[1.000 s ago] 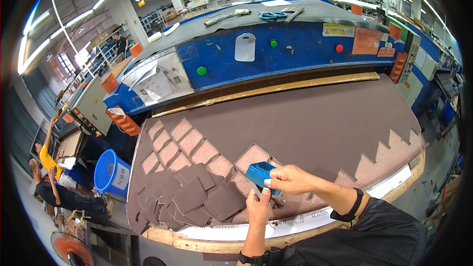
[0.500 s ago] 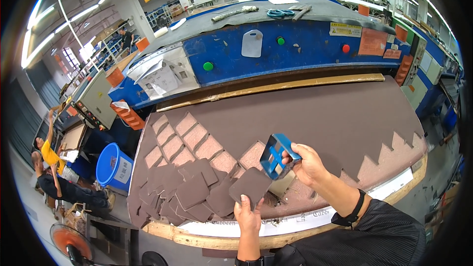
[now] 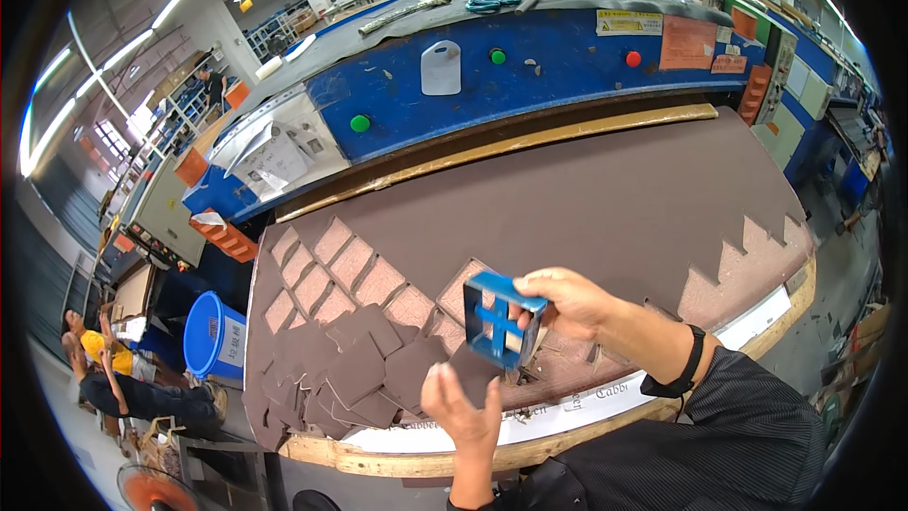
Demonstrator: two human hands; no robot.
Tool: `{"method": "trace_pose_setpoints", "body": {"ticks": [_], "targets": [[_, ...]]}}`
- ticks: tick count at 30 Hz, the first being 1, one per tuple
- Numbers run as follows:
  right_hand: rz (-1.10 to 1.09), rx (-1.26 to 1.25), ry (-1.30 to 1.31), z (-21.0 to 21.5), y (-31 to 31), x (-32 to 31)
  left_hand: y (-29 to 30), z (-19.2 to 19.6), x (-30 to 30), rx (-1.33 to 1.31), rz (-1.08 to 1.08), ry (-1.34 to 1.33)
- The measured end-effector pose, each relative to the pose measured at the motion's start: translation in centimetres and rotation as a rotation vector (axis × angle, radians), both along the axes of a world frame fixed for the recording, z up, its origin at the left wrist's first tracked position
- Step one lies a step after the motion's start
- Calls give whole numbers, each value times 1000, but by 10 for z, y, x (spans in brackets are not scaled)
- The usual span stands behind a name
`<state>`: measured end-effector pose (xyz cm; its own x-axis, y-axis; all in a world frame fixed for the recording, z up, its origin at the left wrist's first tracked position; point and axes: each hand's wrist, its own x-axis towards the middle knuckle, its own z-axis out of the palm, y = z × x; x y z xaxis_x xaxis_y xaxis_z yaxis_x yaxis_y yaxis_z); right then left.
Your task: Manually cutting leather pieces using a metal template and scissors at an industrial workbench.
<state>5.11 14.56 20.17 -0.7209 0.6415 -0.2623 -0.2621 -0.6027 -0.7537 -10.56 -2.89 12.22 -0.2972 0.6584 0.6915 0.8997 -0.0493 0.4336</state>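
1. Head view, and there it went: the left hand (image 3: 462, 412) had let go of the square brown piece it was gripping a half-second earlier; its fingers now stood loose and parted, with nothing in them that I could see.
2. A brown piece (image 3: 476, 369) showed just beyond those fingertips, by the right side of the brown pile (image 3: 350, 364); I couldn't tell whether it had settled flat.
3. The right hand (image 3: 567, 303) stayed firmly clenched on the blue frame (image 3: 498, 320), which it held tilted, crossbars showing, over the near part of the brown sheet (image 3: 605, 199).
4. Up on the left of that sheet, rows of four-sided gaps bared a pinkish surface (image 3: 333, 306).
5. Behind it all stretched the blue machine (image 3: 549, 61), green and red buttons on its front.
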Motion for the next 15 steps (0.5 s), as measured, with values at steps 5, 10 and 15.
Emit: {"method": "trace_pose_setpoints", "body": {"ticks": [5, 10, 15], "targets": [[185, -125, 3, -7, -14, 4, 16, 8, 2, -51, -229, 239], [183, -106, -9, -2, -8, -5, 24, -5, -2, 45, -254, 197], [199, -62, -76, 2, -3, -12, 35, -17, 6, 125, -88, -38]]}}
